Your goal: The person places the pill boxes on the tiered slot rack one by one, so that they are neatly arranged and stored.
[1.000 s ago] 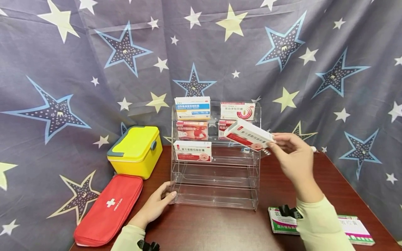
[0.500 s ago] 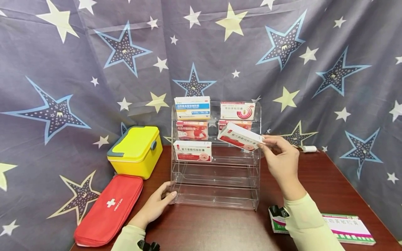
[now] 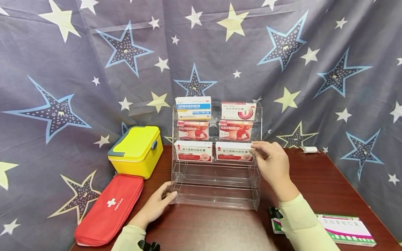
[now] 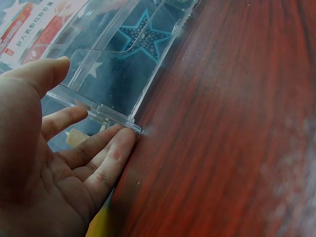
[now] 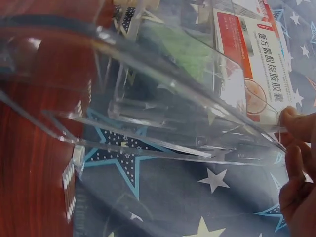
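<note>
A star-printed curtain (image 3: 194,45) hangs beyond the grip, above a dark red tabletop (image 3: 201,230). A clear tiered rack (image 3: 216,200) stands on it, most of its frame to the left of and below the gripping fingers. Well to the left of the grip sit a yellow case (image 3: 139,150) and, nearer the person, a red first-aid pouch (image 3: 110,209).

A person's right hand (image 3: 272,165) pinches the right end of a white-and-red medicine carton (image 3: 232,152), which is in the third tier from the top. The left hand (image 3: 155,204), low and to the left of that pinch, has its fingers extended and touching the rack's lower left corner.

Likeliest trouble: the carton tips or slides if released before its lower edge sits behind the clear lip; how fully it is seated is hard to tell. Withdrawing fingers could snag its corner, and a push at this end might swing the rack, lightly braced as it appears.

The carton's long axis runs leftward from the grip, along the tier; its printed face looks toward the person, lettering upright, its left end just short of a matching carton (image 3: 193,152).
</note>
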Demonstrator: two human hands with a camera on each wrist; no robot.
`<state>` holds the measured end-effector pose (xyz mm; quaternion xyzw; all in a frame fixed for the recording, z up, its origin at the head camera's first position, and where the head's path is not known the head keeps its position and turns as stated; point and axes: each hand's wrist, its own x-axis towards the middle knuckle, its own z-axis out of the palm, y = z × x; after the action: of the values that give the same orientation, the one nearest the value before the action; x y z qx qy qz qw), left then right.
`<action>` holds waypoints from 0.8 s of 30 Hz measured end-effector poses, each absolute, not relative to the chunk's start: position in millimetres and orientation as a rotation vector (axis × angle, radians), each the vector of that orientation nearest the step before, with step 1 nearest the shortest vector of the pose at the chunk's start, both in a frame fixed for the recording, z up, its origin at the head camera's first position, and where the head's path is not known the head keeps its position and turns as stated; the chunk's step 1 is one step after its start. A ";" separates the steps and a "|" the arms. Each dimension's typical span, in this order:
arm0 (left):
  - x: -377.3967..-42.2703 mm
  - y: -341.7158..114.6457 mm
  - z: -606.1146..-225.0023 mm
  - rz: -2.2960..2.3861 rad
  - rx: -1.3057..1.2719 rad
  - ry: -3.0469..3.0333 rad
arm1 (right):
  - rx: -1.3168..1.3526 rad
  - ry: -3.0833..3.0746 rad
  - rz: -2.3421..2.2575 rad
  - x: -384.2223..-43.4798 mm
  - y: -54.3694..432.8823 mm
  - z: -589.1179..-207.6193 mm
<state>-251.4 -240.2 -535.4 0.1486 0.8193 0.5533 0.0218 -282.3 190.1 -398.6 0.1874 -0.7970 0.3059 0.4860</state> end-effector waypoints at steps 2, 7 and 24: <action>-251.0 -239.6 -535.0 1.718 0.471 2.534 | 0.453 -1.961 0.683 -281.7 190.1 -399.0; -249.2 -238.9 -534.0 1.714 0.504 2.537 | 0.460 -2.023 0.573 -279.4 189.9 -399.9; -249.5 -239.0 -533.7 1.682 0.454 2.555 | 0.468 -2.045 0.591 -281.2 186.7 -403.7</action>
<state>-249.5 -239.0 -533.7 0.1467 0.8260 0.5436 0.0245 -281.2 186.7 -403.7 0.1903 -0.8318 0.2402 0.4629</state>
